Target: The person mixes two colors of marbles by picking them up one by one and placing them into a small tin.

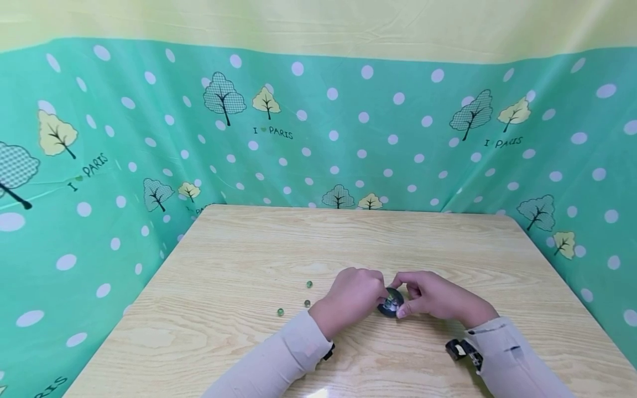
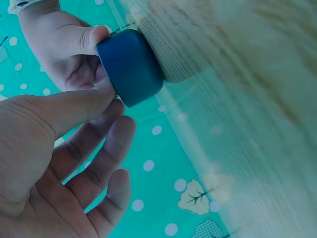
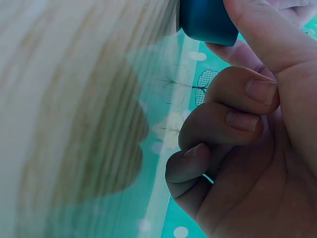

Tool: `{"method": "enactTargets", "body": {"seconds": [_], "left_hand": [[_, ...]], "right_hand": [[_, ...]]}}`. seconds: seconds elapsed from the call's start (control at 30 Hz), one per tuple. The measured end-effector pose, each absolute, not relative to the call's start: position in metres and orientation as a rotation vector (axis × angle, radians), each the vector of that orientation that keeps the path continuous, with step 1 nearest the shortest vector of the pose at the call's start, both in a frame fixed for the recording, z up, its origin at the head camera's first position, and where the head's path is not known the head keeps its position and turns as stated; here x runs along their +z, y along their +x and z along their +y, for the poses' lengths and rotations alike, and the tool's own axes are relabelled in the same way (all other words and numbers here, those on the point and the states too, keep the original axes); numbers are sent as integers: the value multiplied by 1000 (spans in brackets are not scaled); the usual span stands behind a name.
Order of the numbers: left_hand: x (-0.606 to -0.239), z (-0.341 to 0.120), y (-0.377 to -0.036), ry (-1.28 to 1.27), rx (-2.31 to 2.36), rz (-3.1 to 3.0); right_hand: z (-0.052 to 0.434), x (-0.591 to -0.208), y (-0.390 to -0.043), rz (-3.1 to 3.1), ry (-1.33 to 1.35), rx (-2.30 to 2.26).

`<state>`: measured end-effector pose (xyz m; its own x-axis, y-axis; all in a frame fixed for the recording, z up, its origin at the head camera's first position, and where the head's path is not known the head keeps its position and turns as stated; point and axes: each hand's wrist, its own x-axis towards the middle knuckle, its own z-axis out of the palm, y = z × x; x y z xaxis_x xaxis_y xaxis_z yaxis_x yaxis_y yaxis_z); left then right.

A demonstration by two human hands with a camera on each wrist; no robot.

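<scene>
A person's left hand (image 1: 354, 296) and right hand (image 1: 432, 297) meet over a small dark blue round container (image 1: 390, 303) that stands on the wooden table (image 1: 239, 254), pinched between them. In the left wrist view the left thumb presses the near side of the container (image 2: 131, 67) while the other left fingers (image 2: 106, 148) lie loosely extended below it, and the right hand (image 2: 64, 47) clasps it from the far side with its thumb on the rim. In the right wrist view the right thumb lies over the container (image 3: 208, 20) and the remaining right fingers (image 3: 233, 116) are curled in toward the palm beneath it. So both hands are closed on the container, each from its own side, with the container sitting directly between the fingertips. Three small green marbles (image 1: 309, 284) lie on the table just outward of the left hand, apart from the grip. A green dotted cloth (image 1: 348, 127) with trees surrounds the table.
</scene>
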<state>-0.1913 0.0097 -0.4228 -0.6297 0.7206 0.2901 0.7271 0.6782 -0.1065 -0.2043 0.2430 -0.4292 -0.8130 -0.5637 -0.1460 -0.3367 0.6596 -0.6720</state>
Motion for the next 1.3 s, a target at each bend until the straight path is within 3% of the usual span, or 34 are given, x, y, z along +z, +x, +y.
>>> {"method": "enactTargets", "body": {"seconds": [0.8,1.3], "left_hand": [[-416,2,-195,-1188,-172,-2681],[-391,-30,-207,-1039,-176,-2851]], "right_hand": [[243,-430,-205,2540,-666,-915],[243,-432,-206,2546,-641,-913]]}}
